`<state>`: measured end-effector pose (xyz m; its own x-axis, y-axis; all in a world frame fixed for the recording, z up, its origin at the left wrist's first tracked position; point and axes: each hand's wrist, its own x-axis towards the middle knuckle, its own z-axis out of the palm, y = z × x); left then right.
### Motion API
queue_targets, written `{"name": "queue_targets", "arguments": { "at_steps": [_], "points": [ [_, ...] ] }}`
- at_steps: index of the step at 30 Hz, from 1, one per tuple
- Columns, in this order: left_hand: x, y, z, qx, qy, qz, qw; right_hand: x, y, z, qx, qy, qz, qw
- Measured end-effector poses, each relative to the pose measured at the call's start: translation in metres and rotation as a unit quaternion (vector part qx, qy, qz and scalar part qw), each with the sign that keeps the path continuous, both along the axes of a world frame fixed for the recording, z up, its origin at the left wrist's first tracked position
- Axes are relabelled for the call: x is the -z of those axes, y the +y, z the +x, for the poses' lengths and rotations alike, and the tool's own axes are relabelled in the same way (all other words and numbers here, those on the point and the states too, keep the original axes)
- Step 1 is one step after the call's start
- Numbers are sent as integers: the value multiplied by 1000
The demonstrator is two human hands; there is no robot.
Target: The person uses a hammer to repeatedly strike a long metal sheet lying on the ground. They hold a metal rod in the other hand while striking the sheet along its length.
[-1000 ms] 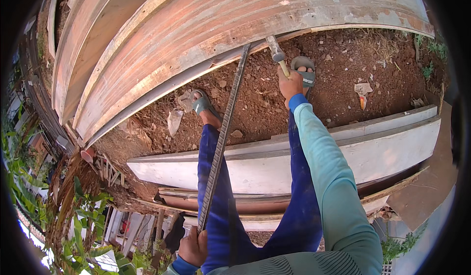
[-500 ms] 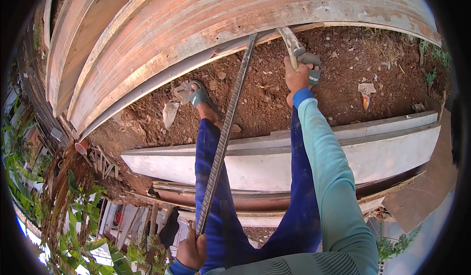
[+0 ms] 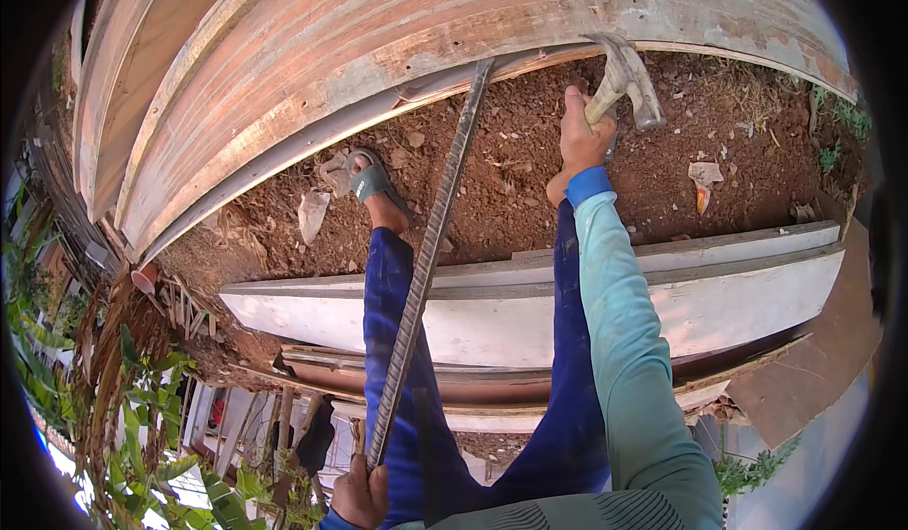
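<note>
Large flat panels of weathered wood (image 3: 378, 67), streaked reddish brown and grey with rough edges, extend from the left of a long, dark grey, ribbed metal bar (image 3: 425, 270) to its right, past its upper end. The left hand (image 3: 361, 494) is at the bar's lower end, fingers wrapped around it in a grasp. The bar is straight and slants, upper end to the right; that end is flattened and meets the panels' lower edge in view, though contact cannot be confirmed. Long, smooth, white-faced boards (image 3: 492, 327) with grey edges extend to both sides of the bar, behind its middle section. The right hand (image 3: 583, 136), right of the bar's upper end, is clenched on the pale handle of a claw hammer (image 3: 619, 76); the worn grey metal head, with a curved claw, is farther right of the bar.

Surface: loose reddish-brown soil (image 3: 501, 171), strewn with small stones. A crumpled whitish scrap (image 3: 312, 216) rests left of the bar; a white-and-orange scrap (image 3: 703, 185) rests well to its right.

Surroundings: outdoor site. Dry, fibrous brown foliage (image 3: 95, 331) and broad green leaves (image 3: 194, 497) are left of the bar; a flat brown sheet (image 3: 813, 341) is far right of it.
</note>
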<state>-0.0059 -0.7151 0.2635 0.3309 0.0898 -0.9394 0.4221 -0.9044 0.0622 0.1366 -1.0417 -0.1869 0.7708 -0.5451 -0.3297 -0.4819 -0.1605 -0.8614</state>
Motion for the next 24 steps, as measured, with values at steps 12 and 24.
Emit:
{"name": "queue_targets", "arguments": {
  "at_steps": [12, 24],
  "points": [
    [-2, 4, -6, 35, -67, -14, 997, 30, -27, -18, -31, 147, -130, 980],
    [9, 0, -10, -59, 10, -9, 998, -32, -33, 0, -104, 332, -162, 923]
  ]
}}
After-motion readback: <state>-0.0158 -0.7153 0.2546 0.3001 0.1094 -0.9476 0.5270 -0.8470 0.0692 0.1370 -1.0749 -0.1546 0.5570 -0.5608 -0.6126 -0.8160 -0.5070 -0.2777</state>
